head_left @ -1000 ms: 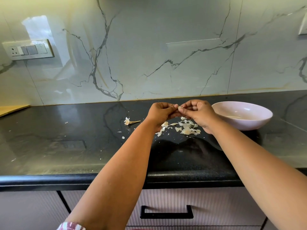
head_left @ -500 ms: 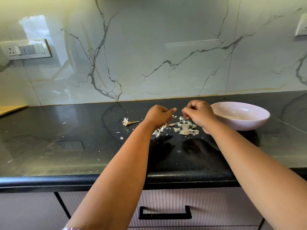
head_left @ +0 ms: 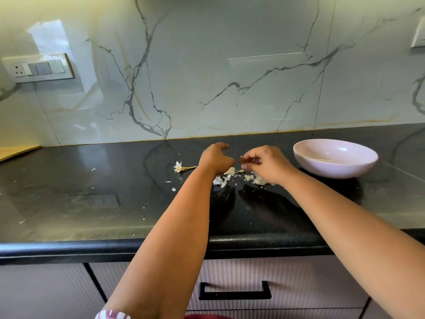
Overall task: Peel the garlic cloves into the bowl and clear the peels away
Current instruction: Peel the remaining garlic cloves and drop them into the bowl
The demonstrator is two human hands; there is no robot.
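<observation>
Here both hands hover over the garlic peels [head_left: 239,176] mid-counter. Left hand [head_left: 215,158] loosely curled; right hand [head_left: 266,163] fingers pinched, contents cannot tell. Pink bowl [head_left: 333,168] at 3 o'clock; garlic stem [head_left: 182,167] at 9 o'clock.

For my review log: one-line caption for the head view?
Both hands, left hand and right hand, hover over garlic peels on the black counter, beside a pink bowl.

A pale pink bowl [head_left: 335,168] and off-white garlic peels [head_left: 230,176] are lying on the glossy black speckled surface [head_left: 92,203], grey veins are running across the white marble backsplash [head_left: 230,77].
</observation>
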